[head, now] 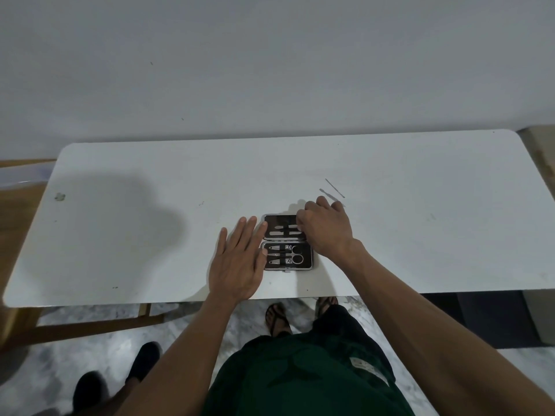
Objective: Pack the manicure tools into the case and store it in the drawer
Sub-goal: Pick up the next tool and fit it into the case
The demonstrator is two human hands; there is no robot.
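Table (120,235), white with round corners, carries everything in this scene, and a wide grey shadow lies on it far to the left of both hands. Left hand (237,259) is flat on the top, palm down, fingers (244,228) spread wide and straight, holding nothing. Its fingertips touch the left edge of the case (287,242), and the thumb lies against the near half.

Between the two hands the case is open and flat, with a black lining and a silver rim. The far half holds two thin metal tools under a strap. The near half holds two clippers (280,254) and a pair of scissors (295,255), also strapped in.

Right hand (326,228) is over the right end of the far half, knuckles up, fingers curled down narrowly onto that corner. Whether it pinches a tool there I cannot tell, because the fingertips are hidden under the hand.

Just beyond and to the right of this hand, two thin metal sticks (334,188) lie loose on the table, side by side, outside the case. The nearer one goes partly under the fingers.

Below the table edge, the person's sandaled feet stand on a marble floor.
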